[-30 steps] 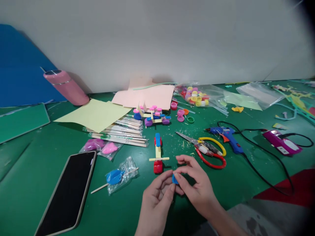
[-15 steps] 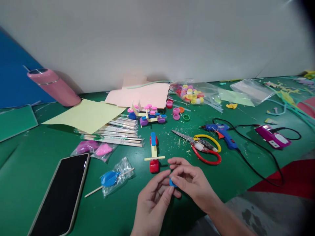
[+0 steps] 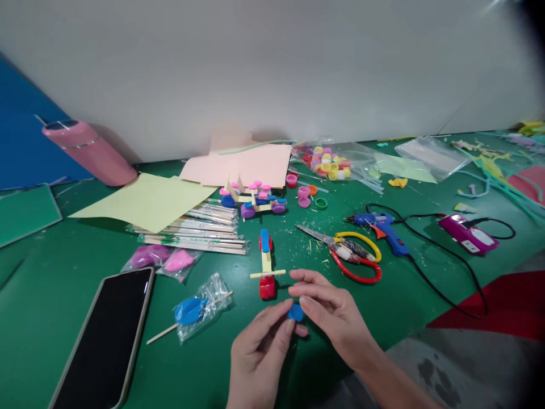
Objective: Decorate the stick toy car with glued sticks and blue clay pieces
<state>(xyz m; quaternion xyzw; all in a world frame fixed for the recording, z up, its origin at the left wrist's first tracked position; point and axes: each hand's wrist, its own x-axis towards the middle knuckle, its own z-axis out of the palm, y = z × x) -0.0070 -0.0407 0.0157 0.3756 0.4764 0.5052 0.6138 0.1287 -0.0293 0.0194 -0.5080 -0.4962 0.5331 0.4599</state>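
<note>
Between the thumb and forefinger of my left hand [image 3: 260,349] is a small piece of blue modelling clay [image 3: 295,312]. My right hand [image 3: 334,315] is right beside it, fingers loosely apart; whether its thumb touches the clay is hard to tell. Just beyond my hands lies a small toy [image 3: 266,260] made of a pale stick with blue and red clay parts and a crosswise stick. To the left, a blue clay lump [image 3: 189,311] sits in an opened clear wrapper with a thin wooden stick across it.
Scissors [image 3: 355,258] lie right of the toy, beside a blue glue gun [image 3: 381,227] with its black cord. A phone [image 3: 104,341] and a pink bottle [image 3: 91,150] are on the left. Further back are clay models [image 3: 255,201], wrapped sticks [image 3: 196,233] and a bag of bottle caps [image 3: 327,162].
My right fingers have come off the blue clay and spread slightly. The clay now shows more fully in my left fingertips. The view has shifted a little.
</note>
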